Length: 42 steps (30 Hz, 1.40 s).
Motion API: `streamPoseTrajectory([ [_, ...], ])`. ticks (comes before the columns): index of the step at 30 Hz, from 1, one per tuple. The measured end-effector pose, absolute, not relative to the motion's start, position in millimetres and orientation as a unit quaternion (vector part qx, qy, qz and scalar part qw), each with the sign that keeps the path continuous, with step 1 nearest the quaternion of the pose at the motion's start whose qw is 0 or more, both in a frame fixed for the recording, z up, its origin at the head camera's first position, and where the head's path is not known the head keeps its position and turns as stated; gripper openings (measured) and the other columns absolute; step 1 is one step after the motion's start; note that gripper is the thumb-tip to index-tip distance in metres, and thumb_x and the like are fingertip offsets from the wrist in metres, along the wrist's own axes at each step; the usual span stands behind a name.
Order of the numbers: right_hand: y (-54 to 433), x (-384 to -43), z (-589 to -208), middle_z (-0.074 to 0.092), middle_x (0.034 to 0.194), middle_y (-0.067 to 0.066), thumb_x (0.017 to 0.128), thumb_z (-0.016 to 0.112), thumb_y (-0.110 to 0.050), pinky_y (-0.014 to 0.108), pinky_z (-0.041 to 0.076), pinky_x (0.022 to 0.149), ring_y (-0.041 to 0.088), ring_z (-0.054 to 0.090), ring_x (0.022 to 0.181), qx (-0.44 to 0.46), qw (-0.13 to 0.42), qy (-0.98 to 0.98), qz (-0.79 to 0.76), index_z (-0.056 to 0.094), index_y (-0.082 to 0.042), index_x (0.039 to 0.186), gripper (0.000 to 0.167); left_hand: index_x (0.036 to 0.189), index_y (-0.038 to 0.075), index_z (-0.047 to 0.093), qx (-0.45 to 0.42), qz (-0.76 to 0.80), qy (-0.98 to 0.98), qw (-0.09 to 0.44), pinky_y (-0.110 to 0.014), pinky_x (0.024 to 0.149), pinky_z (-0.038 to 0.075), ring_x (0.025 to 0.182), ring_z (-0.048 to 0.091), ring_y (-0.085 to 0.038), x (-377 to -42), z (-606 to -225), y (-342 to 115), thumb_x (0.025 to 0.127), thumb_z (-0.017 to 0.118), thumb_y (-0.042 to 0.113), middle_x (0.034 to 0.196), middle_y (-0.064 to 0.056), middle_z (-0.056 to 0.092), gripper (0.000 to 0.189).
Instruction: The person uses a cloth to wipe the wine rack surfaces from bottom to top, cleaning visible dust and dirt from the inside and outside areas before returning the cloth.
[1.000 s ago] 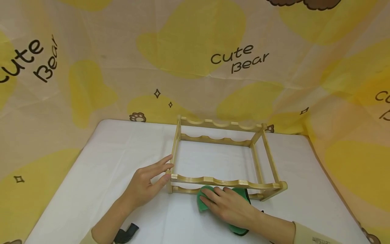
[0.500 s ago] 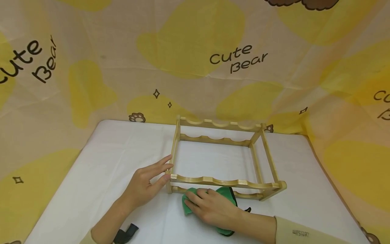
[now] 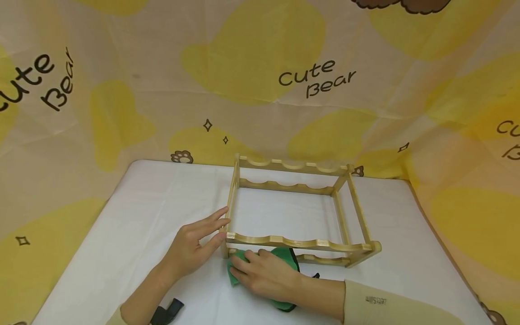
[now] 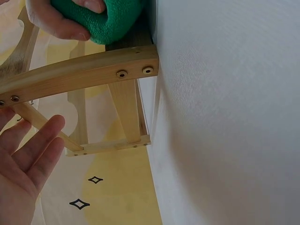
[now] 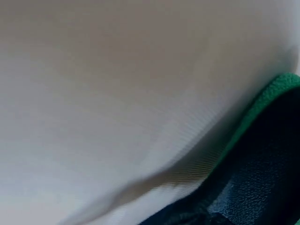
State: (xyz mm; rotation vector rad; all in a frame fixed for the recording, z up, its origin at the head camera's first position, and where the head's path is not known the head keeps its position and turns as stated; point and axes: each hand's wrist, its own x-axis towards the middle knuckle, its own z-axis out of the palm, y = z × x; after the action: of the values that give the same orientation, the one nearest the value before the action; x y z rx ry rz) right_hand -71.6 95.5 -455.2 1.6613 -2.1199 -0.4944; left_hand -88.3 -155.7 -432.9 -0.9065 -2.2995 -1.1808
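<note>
A pale wooden rack with scalloped rails stands on the white table. My left hand touches its left side near the front corner, fingers extended. The left wrist view shows that hand beside the side frame, whose bar has metal screws. My right hand holds a green cloth with dark edging in its curled fingers, against the lower front rail at the left end. Plush green cloth bulges under those fingers in the left wrist view. The right wrist view catches only the cloth's green edge and dark trim.
White cloth covers the table. Behind and at both sides hangs a yellow patterned curtain. By my left forearm is a black strap-like piece.
My right hand has slid left along the lower front rail with the green cloth, from near the middle to the left end. The left hand and rack have stayed put.
</note>
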Motion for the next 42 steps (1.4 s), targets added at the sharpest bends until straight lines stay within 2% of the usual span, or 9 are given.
streamPoseTrajectory([
  [11, 96.3, -69.9, -452.5, 0.057, 0.122, -0.006, 0.102, 0.067, -0.029, 0.017, 0.039, 0.053, 0.008, 0.049, 0.082, 0.577, 0.196, -0.774, -0.172, 0.072, -0.023, 0.126, 0.026, 0.125, 0.001, 0.075, -0.330, -0.425, -0.819, 0.199, -0.018, 0.108, 0.046, 0.121, 0.068, -0.034, -89.9, -433.8, -155.2, 0.090, 0.075, 0.001, 0.144, -0.013, 0.063, 0.035],
  [20, 112.0, -67.2, -452.4, 0.059, 0.119, -0.004, 0.100, 0.070, -0.027, 0.017, 0.048, 0.056, 0.009, 0.056, 0.085, 0.565, 0.183, -0.791, -0.149, 0.076, -0.020, 0.124, 0.025, 0.125, 0.002, 0.075, -0.326, -0.423, -0.822, 0.200, -0.017, 0.107, 0.046, 0.121, 0.068, -0.035, -89.0, -433.8, -155.2, 0.090, 0.074, 0.002, 0.144, -0.012, 0.064, 0.035],
  [31, 135.8, -59.6, -448.3, 0.060, 0.115, -0.003, 0.097, 0.073, -0.026, 0.019, 0.039, 0.050, 0.011, 0.053, 0.080, 0.551, 0.174, -0.803, -0.148, 0.075, -0.018, 0.120, 0.024, 0.125, 0.002, 0.075, -0.325, -0.421, -0.823, 0.201, -0.017, 0.107, 0.046, 0.121, 0.068, -0.034, -88.2, -435.4, -155.0, 0.090, 0.074, 0.001, 0.143, -0.013, 0.064, 0.035],
  [35, 145.3, -57.3, -449.0, 0.058, 0.111, -0.001, 0.098, 0.070, -0.023, 0.019, 0.035, 0.048, 0.012, 0.050, 0.077, 0.545, 0.176, -0.809, -0.136, 0.076, -0.017, 0.117, 0.021, 0.125, 0.002, 0.075, -0.324, -0.424, -0.822, 0.200, -0.018, 0.108, 0.046, 0.122, 0.068, -0.033, -88.4, -434.7, -155.0, 0.090, 0.074, 0.001, 0.144, -0.013, 0.064, 0.035],
  [39, 154.3, -55.0, -449.3, 0.057, 0.110, 0.001, 0.099, 0.069, -0.020, 0.019, 0.036, 0.048, 0.013, 0.048, 0.075, 0.540, 0.174, -0.813, -0.129, 0.076, -0.016, 0.116, 0.019, 0.126, 0.003, 0.075, -0.324, -0.424, -0.821, 0.201, -0.018, 0.108, 0.046, 0.122, 0.068, -0.033, -88.7, -433.8, -154.8, 0.090, 0.074, 0.001, 0.143, -0.014, 0.064, 0.035],
  [42, 160.9, -52.9, -448.8, 0.057, 0.110, 0.002, 0.096, 0.074, -0.020, 0.020, 0.036, 0.047, 0.013, 0.047, 0.075, 0.536, 0.167, -0.817, -0.135, 0.076, -0.015, 0.117, 0.021, 0.125, 0.003, 0.075, -0.324, -0.422, -0.822, 0.204, -0.018, 0.108, 0.046, 0.121, 0.068, -0.034, -88.7, -433.4, -154.8, 0.090, 0.074, 0.001, 0.143, -0.014, 0.064, 0.036],
])
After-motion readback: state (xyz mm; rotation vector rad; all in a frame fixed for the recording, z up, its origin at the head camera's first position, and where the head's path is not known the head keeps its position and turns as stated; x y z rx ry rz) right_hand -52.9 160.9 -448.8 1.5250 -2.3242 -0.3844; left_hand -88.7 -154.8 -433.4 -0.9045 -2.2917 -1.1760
